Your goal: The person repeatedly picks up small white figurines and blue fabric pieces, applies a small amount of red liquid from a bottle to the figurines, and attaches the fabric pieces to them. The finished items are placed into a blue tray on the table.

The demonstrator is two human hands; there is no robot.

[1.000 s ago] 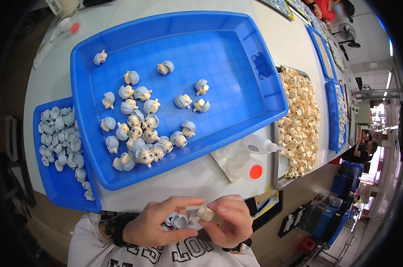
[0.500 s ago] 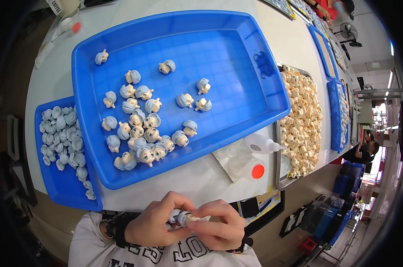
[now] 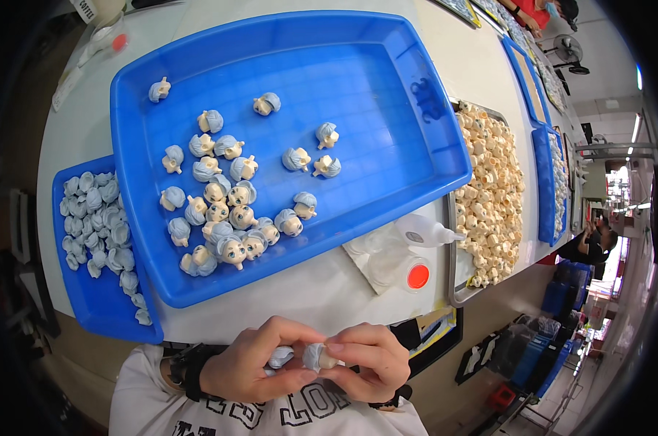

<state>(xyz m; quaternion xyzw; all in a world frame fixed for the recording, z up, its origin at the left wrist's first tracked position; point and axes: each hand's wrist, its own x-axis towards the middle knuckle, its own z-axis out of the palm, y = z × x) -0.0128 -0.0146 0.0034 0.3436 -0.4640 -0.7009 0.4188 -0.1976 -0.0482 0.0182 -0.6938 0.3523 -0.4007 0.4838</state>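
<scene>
In front of my shirt, both hands are closed around a small doll head [image 3: 329, 360] with a light-blue hair piece [image 3: 313, 356] against it. My right hand [image 3: 378, 363] pinches the cream-coloured head between thumb and fingers. From the other side, my left hand [image 3: 238, 369] has its thumb and fingertips at the hair piece. Another light-blue hair piece [image 3: 280, 356] lies in the curl of its fingers. How firmly head and hair are joined cannot be seen. Several blue-haired doll heads [image 3: 233, 252] lie in the big blue tray [image 3: 271, 280] beyond my hands.
On the left, a smaller blue tray [image 3: 114, 328] holds loose hair pieces [image 3: 96, 218]. A metal tray [image 3: 465, 296] of cream head parts [image 3: 492, 196] stands right. Between them are a white squeeze bottle [image 3: 425, 231] and a clear container with a red disc [image 3: 418, 276]. People sit farther off.
My right hand has shifted slightly right. The head and hair piece between my fingers have turned, and the hair piece now shows more fully. The trays look slightly shifted in view.
</scene>
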